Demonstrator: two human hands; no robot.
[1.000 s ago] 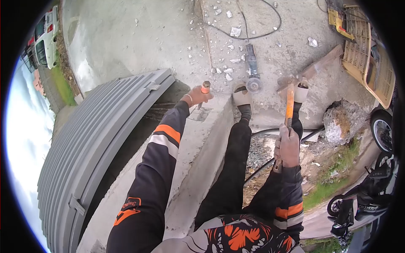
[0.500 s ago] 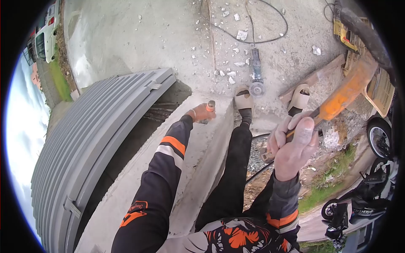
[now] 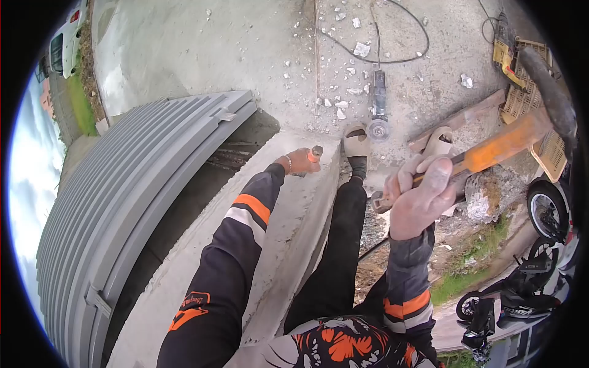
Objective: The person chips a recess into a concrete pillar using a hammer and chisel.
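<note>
My left hand (image 3: 299,161) is closed around a chisel (image 3: 316,152) with an orange grip. The chisel's metal top points up out of the fist, and its lower end is mostly hidden by the hand. Below it is the top of a rough concrete wall (image 3: 270,245). My right hand (image 3: 423,199) grips a hammer (image 3: 503,146) by its handle, which has an orange section. The dark hammer head is raised at the far right, well apart from the chisel.
Grey corrugated metal (image 3: 141,190) lies left of the wall. Ahead on the concrete floor are an angle grinder (image 3: 379,104) with a cable, broken chips and a wooden plank (image 3: 460,119). Rightward stand a yellow power tool (image 3: 504,58), a yellow crate (image 3: 549,156) and motorcycles (image 3: 534,285).
My right hand has shifted slightly left and the hammer has tilted, its head now showing more fully at the right. The left hand still holds the chisel at the wall. The view has shifted a little.
</note>
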